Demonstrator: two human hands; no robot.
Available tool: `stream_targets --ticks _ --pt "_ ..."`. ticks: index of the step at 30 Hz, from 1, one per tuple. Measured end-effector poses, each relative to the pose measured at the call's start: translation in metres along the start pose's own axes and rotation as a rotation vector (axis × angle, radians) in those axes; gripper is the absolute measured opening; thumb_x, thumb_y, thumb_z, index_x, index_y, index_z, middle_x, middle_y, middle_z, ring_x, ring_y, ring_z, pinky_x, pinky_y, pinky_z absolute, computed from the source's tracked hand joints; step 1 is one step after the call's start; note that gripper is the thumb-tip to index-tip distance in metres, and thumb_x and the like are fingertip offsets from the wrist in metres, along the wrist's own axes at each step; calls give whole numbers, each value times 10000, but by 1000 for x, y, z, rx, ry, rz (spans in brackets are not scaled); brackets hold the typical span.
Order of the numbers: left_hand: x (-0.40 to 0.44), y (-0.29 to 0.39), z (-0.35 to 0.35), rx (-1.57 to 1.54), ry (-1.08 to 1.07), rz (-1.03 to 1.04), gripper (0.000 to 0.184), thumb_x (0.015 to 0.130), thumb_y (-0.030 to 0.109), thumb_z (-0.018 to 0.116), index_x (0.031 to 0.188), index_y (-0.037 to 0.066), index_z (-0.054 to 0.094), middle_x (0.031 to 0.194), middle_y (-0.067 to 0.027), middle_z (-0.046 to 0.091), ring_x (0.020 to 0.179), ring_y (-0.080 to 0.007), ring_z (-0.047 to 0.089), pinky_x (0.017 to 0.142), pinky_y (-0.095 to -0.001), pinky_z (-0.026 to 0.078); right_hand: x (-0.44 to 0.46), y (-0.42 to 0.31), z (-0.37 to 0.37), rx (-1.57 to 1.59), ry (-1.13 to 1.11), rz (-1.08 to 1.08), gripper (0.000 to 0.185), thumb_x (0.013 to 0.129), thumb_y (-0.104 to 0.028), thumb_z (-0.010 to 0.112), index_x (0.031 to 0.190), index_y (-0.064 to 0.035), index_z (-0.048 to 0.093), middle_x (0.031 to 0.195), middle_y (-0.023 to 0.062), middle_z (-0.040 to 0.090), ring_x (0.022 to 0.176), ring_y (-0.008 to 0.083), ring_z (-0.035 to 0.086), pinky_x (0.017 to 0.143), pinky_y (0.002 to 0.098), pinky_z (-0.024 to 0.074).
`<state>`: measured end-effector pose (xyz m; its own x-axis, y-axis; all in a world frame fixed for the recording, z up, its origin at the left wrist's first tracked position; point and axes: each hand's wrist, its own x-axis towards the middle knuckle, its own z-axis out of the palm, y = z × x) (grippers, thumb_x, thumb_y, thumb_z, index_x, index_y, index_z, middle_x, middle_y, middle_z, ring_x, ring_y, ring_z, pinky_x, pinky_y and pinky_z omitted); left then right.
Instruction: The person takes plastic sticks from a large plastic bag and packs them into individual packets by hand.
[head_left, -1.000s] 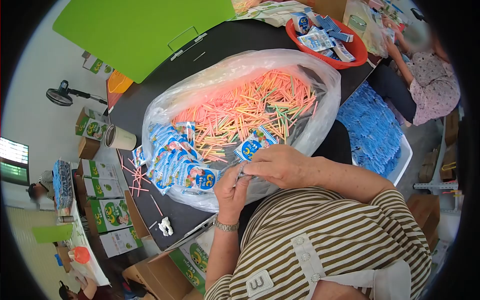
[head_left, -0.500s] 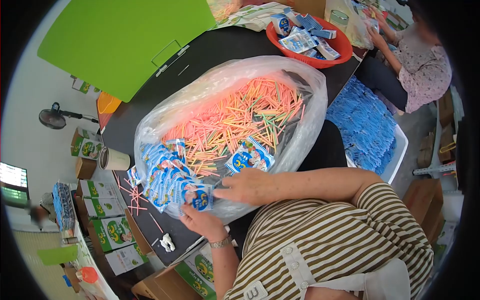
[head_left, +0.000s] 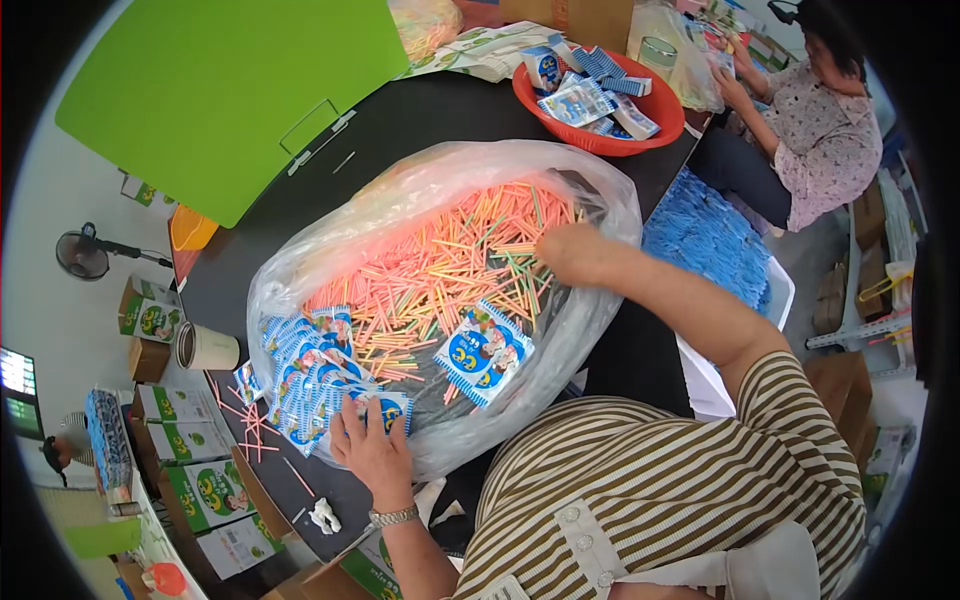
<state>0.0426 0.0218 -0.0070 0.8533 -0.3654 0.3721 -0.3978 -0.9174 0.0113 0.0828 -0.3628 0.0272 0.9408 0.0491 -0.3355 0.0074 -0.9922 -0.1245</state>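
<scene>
An open clear plastic bag [head_left: 622, 225] holds many thin pink, yellow and green sticks [head_left: 420, 265]. My right hand [head_left: 578, 256] reaches into the sticks at the bag's right side, its fingers hidden beneath it. Blue-and-white printed packets [head_left: 300, 375] lie in an overlapping row at the bag's left. On the near end of that row rests my left hand [head_left: 374, 448], fingers spread apart. Between the two hands lies a separate group of blue-and-white packets [head_left: 485, 355] on the plastic.
A red basin [head_left: 600, 140] of packets stands at the back of the black table [head_left: 395, 125]. The green panel [head_left: 230, 90] is at the back left. A cup [head_left: 208, 346] and loose sticks lie left. Blue packets [head_left: 705, 245] fill a white bin at right. Another person [head_left: 825, 140] sits beyond.
My right hand has left the packet row and moved up and right into the sticks. My left hand has spread flat over the row's near end, where it was gripping a packet.
</scene>
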Motion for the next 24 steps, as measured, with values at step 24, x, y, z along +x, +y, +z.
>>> stream_targets --ticks 24 --pt "57 85 14 -569 -332 563 328 714 203 697 1034 153 646 1214 -34 568 1114 -269 483 938 -439 339 73 -63 -17 -170 135 -394 437 642 -292 751 1003 -73 639 1083 103 539 1111 271 465 906 454 403"
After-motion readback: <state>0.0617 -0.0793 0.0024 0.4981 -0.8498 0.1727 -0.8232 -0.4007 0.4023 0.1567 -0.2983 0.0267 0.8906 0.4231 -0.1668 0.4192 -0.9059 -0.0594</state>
